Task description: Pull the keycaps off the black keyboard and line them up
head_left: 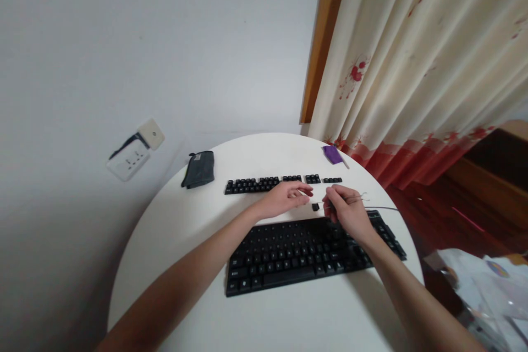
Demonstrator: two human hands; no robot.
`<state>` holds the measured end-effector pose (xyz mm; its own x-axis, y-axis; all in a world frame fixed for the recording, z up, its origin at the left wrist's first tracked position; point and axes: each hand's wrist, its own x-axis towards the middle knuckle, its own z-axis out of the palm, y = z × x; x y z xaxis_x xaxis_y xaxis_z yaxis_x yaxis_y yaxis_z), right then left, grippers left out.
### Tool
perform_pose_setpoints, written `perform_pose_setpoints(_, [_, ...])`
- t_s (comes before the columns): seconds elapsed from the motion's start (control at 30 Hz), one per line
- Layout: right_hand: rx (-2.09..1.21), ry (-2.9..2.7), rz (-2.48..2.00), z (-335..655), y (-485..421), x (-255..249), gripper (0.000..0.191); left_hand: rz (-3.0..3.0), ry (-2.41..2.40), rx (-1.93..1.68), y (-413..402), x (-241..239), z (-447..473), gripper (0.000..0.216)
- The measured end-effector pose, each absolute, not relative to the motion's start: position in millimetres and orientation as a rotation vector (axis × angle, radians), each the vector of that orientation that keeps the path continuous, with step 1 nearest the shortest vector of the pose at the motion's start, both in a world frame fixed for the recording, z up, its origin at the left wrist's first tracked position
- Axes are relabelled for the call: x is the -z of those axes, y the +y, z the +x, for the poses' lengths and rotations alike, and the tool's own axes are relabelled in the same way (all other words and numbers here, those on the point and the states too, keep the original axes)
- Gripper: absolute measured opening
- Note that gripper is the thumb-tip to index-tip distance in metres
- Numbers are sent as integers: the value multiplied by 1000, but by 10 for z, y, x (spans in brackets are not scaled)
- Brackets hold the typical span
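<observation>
Keyboard (305,253), black, lies centred on the round white table (256,319). The right hand (348,212), over the keyboard's 1 o'clock corner, is closed around a wire puller (358,198). The left hand (282,199), at the keyboard's 12 o'clock edge, has its fingertips drawn together; whether it holds anything cannot be told. A loose keycap (315,207) lies between the hands. The keycap rows (264,184) lie at 12 o'clock beyond them, a grey pouch (199,169) at 10 o'clock and a purple item (332,154) at 1 o'clock.

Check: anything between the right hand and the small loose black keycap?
Nothing visible: the small black plastic keycap lies on bare white round table beside the right hand, which grips a thin wire puller.
</observation>
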<state>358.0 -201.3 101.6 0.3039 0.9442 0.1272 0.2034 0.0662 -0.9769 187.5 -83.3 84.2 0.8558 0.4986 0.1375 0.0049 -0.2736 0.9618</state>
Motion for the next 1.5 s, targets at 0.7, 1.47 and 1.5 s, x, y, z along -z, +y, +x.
perform_pose_setpoints(0.7, [-681,-1571,-1506,3368,-2043,-733,40,1716,421,-189,-924,-641,1846,19])
perform_pose_setpoints(1.47, [-694,-976,-1457,3637,-1890,-539,42,2006,795,-874,-407,-856,1753,19])
perform_pose_setpoints(1.5, [-686,-970,-1458,3648,-1889,-541,41,2029,790,-867,-386,-831,1783,19])
